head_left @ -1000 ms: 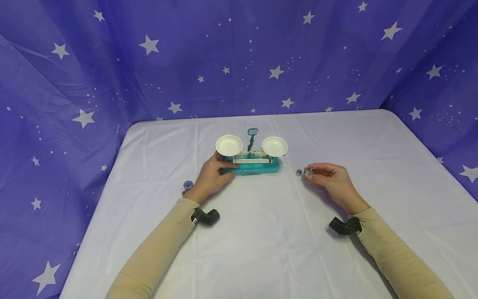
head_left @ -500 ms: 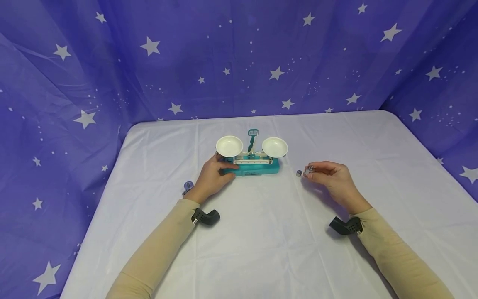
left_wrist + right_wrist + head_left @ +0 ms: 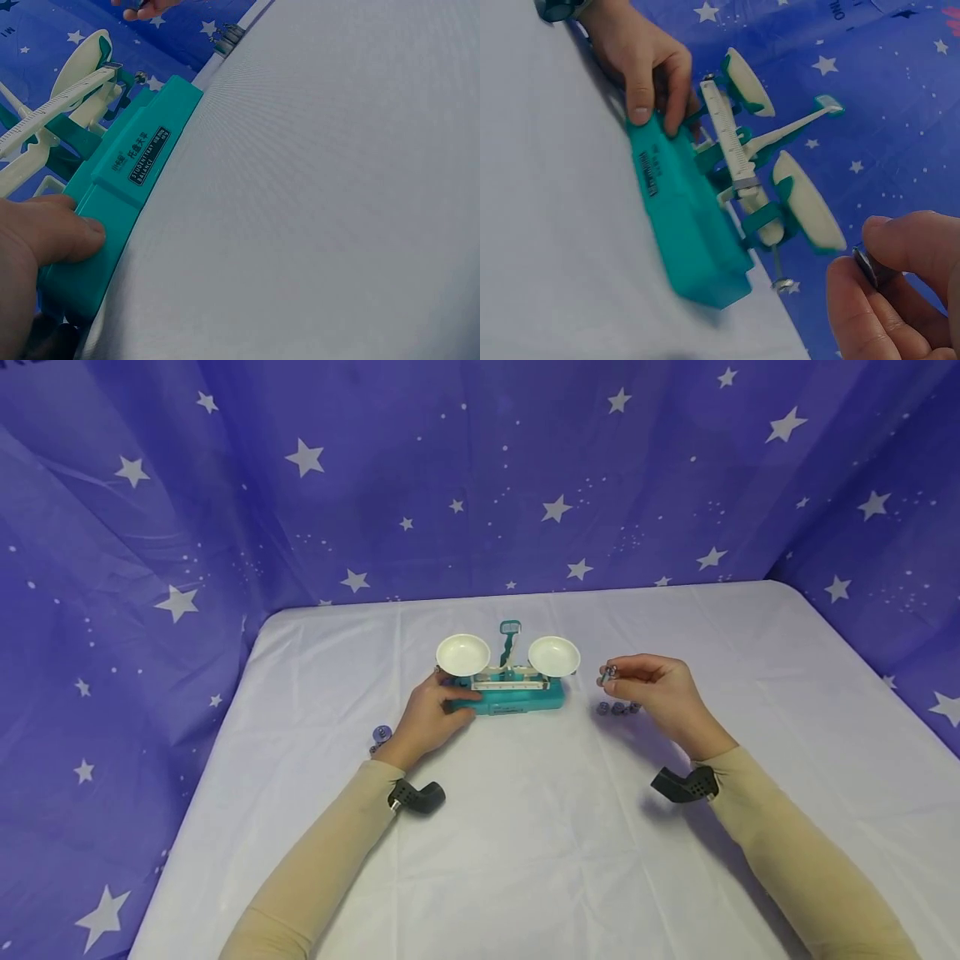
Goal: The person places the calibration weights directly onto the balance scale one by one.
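A teal balance scale (image 3: 517, 699) with two white pans stands on the table. At its left end my left hand (image 3: 430, 718) holds the base, the thumb (image 3: 88, 234) on the front face and a finger beside it. My right hand (image 3: 663, 693) is raised to the right of the right pan (image 3: 554, 657). Between thumb and fingertips it pinches a small metal weight (image 3: 865, 266). Below that hand several small weights (image 3: 617, 708) sit in a row on the cloth, partly hidden by it. Both pans look bare, including the left pan (image 3: 462, 655).
More weights (image 3: 382, 733) stand left of my left wrist, partly hidden behind it. A white cloth (image 3: 510, 843) covers the table. Purple curtains with stars (image 3: 420, 468) hang behind and at the sides.
My right hand has lifted off the table with a weight and moved up and slightly left. The row of weights beneath now shows more. My left hand stays on the scale.
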The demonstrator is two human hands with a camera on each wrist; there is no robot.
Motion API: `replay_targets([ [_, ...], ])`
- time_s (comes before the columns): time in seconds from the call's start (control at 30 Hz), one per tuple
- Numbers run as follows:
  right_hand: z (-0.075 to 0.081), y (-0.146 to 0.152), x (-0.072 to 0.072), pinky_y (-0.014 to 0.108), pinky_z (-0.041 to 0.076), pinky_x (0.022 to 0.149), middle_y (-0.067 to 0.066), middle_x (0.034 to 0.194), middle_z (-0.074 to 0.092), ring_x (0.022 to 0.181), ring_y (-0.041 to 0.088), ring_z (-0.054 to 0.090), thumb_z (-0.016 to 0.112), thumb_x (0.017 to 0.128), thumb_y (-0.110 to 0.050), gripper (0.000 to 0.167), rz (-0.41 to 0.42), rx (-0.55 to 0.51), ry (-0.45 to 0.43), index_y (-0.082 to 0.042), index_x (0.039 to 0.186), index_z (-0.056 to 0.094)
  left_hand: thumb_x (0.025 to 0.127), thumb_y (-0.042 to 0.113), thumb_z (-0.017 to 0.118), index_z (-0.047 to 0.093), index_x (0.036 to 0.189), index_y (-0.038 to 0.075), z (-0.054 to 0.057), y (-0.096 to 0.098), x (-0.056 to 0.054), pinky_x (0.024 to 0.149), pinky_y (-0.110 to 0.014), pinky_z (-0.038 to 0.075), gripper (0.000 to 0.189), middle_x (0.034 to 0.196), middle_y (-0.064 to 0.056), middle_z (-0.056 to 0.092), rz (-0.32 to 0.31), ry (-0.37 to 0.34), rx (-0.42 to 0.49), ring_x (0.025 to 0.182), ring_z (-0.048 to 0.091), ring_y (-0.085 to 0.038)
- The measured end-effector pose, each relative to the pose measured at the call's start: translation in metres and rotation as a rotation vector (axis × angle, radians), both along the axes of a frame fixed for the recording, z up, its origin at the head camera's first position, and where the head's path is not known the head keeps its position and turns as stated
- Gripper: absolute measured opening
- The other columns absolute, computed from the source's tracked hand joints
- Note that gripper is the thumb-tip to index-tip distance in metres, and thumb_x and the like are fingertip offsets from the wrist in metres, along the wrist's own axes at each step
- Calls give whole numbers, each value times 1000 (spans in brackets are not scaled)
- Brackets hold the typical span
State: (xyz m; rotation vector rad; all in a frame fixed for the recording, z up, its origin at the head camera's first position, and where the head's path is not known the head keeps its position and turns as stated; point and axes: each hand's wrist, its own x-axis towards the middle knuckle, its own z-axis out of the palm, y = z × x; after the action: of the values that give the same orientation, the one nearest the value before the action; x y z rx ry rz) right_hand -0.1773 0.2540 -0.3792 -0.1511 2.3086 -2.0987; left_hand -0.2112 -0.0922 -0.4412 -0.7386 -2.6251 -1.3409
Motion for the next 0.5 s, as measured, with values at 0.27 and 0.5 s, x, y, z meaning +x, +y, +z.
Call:
replay_targets([
  [0.27,17,-9,-15,18,60,81,-13,95,78,90,1,74,75,86,2,24,7,34,10,-13,105,77,81,3,77,80,102,4,2,0,1,119,-55,39,22,140,-22,58,-2,1,2,138,52,-41],
  [0.5,24,-19,-28,19,61,82,-13,95,78,90,2,73,75,84,6,27,15,-3,27,-18,97,78,80,3,77,80,102,3,0,0,1,120,-55,38,22,141,-23,58,-1,12,-4,139,51,-42],
])
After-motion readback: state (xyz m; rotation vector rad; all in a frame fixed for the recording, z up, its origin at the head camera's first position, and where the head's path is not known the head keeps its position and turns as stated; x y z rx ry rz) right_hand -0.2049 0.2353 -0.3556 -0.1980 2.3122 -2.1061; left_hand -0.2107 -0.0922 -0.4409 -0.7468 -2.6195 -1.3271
